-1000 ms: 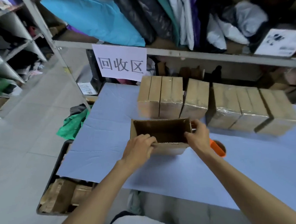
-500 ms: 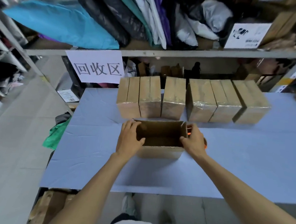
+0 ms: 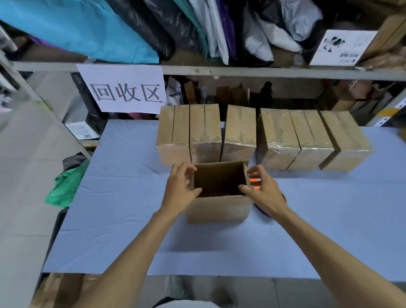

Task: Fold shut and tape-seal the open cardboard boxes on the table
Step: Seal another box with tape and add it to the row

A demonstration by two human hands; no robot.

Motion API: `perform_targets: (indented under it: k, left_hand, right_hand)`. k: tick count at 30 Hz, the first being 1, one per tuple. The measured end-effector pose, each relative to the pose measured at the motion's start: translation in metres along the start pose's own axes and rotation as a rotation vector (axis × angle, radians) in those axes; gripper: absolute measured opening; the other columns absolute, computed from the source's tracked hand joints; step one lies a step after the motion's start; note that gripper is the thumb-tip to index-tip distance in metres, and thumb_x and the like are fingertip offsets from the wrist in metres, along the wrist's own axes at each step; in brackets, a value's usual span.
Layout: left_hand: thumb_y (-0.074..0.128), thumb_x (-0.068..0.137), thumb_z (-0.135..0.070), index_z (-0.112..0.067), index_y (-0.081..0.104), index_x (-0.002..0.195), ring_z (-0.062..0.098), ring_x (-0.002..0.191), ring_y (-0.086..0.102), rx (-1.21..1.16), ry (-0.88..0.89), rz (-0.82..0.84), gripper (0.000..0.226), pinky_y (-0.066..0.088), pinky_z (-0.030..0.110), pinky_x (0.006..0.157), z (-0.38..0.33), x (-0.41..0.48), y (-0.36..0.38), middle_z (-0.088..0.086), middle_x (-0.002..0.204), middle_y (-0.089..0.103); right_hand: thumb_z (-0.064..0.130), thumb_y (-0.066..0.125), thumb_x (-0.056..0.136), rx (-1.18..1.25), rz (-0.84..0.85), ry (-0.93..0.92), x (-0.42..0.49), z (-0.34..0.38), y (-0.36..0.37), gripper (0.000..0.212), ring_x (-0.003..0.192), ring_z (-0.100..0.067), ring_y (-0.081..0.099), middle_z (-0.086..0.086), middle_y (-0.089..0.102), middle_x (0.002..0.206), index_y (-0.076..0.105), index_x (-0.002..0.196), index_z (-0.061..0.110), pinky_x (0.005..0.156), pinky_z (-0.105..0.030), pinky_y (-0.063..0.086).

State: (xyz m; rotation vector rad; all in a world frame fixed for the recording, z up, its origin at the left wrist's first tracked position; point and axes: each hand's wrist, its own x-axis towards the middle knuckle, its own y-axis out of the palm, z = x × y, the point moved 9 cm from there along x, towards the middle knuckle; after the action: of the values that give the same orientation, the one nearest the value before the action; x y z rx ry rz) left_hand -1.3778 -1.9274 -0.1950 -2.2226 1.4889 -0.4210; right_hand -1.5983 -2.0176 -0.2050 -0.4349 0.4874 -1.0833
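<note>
An open cardboard box stands on the blue table, its top open and its dark inside showing. My left hand sits at the box's left wall, thumb on the near rim, fingers spread at the far corner. At the right wall my right hand rests its fingertips on the rim. Behind the right hand, an orange tape dispenser is mostly hidden. A row of several taped boxes stands just behind the open box.
A metal shelf with bags and clothing runs behind the table, and a white paper sign hangs from it. Green cloth lies on the floor to the left. A crate of cardboard sits under the table's left end.
The view has swung left and closer. My left hand shifted from the box's near rim to its left wall. My right hand stayed at the right wall. The box's top remains open.
</note>
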Motion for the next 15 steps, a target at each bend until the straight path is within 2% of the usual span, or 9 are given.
perform_targets:
  k: [2, 4, 6, 8, 10, 12, 14, 15]
  left_hand:
    - [0.076, 0.082, -0.018, -0.016, 0.06, 0.1, 0.013, 0.096, 0.062, -0.042, -0.061, 0.026, 0.025, 0.055, 0.028, 0.088, 0.01, 0.004, 0.001, -0.003, 0.103, 0.06]
    - [0.07, 0.086, -0.035, -0.02, 0.062, 0.104, 0.013, 0.1, 0.063, -0.082, -0.144, 0.098, 0.025, 0.054, 0.03, 0.089, 0.025, 0.001, 0.006, -0.005, 0.102, 0.065]
    - [0.071, 0.077, -0.054, -0.026, 0.058, 0.115, 0.011, 0.109, 0.059, -0.131, -0.205, 0.184, 0.049, 0.051, 0.032, 0.094, 0.039, -0.004, 0.011, -0.007, 0.111, 0.062]
    - [0.073, 0.061, -0.068, -0.031, 0.052, 0.123, 0.007, 0.116, 0.055, -0.171, -0.237, 0.271, 0.075, 0.048, 0.031, 0.099, 0.05, -0.007, 0.014, -0.01, 0.119, 0.058]
    - [0.082, 0.057, -0.062, -0.033, 0.05, 0.127, 0.002, 0.118, 0.051, -0.118, -0.173, 0.343, 0.083, 0.044, 0.023, 0.099, 0.05, -0.006, 0.015, -0.013, 0.124, 0.055]
    - [0.087, 0.065, -0.04, -0.03, 0.052, 0.128, 0.002, 0.117, 0.052, -0.009, -0.056, 0.375, 0.073, 0.043, 0.015, 0.096, 0.044, -0.001, 0.014, -0.012, 0.124, 0.055]
    - [0.085, 0.07, -0.021, -0.026, 0.056, 0.124, 0.004, 0.115, 0.054, 0.021, 0.038, 0.321, 0.061, 0.045, 0.012, 0.094, 0.036, 0.004, 0.007, -0.009, 0.121, 0.057]
    - [0.085, 0.07, -0.017, -0.025, 0.058, 0.121, 0.003, 0.112, 0.055, 0.017, 0.06, 0.273, 0.058, 0.045, 0.012, 0.094, 0.036, 0.007, 0.002, -0.009, 0.118, 0.059]
  right_hand:
    - [0.035, 0.072, 0.084, 0.072, 0.051, 0.006, 0.003, -0.002, 0.008, 0.037, 0.096, -0.004, 0.06, 0.003, 0.06, 0.117, 0.051, 0.114, 0.026, 0.063, -0.013, 0.046]
    - [0.051, 0.072, 0.08, 0.163, 0.092, 0.021, 0.003, -0.004, 0.014, 0.047, 0.102, -0.003, 0.061, 0.007, 0.06, 0.122, 0.053, 0.119, 0.031, 0.072, -0.016, 0.05]
    - [0.058, 0.076, 0.07, 0.185, 0.136, -0.003, 0.002, 0.0, 0.018, 0.06, 0.107, -0.002, 0.06, 0.013, 0.06, 0.123, 0.053, 0.122, 0.037, 0.078, -0.019, 0.05]
    - [0.052, 0.084, 0.064, 0.077, 0.163, -0.051, 0.001, 0.001, 0.022, 0.074, 0.11, -0.003, 0.057, 0.015, 0.057, 0.127, 0.05, 0.128, 0.037, 0.082, -0.018, 0.049]
    - [0.043, 0.086, 0.063, -0.073, 0.173, -0.081, 0.003, -0.002, 0.021, 0.081, 0.111, -0.007, 0.054, 0.012, 0.051, 0.129, 0.047, 0.133, 0.035, 0.082, -0.017, 0.047]
    - [0.045, 0.085, 0.063, -0.208, 0.184, -0.094, 0.009, -0.006, 0.019, 0.086, 0.111, -0.01, 0.053, 0.009, 0.049, 0.13, 0.044, 0.138, 0.035, 0.082, -0.021, 0.048]
    - [0.047, 0.083, 0.067, -0.284, 0.17, -0.106, 0.013, -0.01, 0.018, 0.082, 0.107, -0.01, 0.053, 0.008, 0.05, 0.124, 0.046, 0.139, 0.036, 0.079, -0.018, 0.045]
    - [0.047, 0.081, 0.069, -0.314, 0.17, -0.111, 0.014, -0.012, 0.02, 0.078, 0.104, -0.01, 0.053, 0.009, 0.05, 0.12, 0.047, 0.139, 0.037, 0.078, -0.018, 0.045]
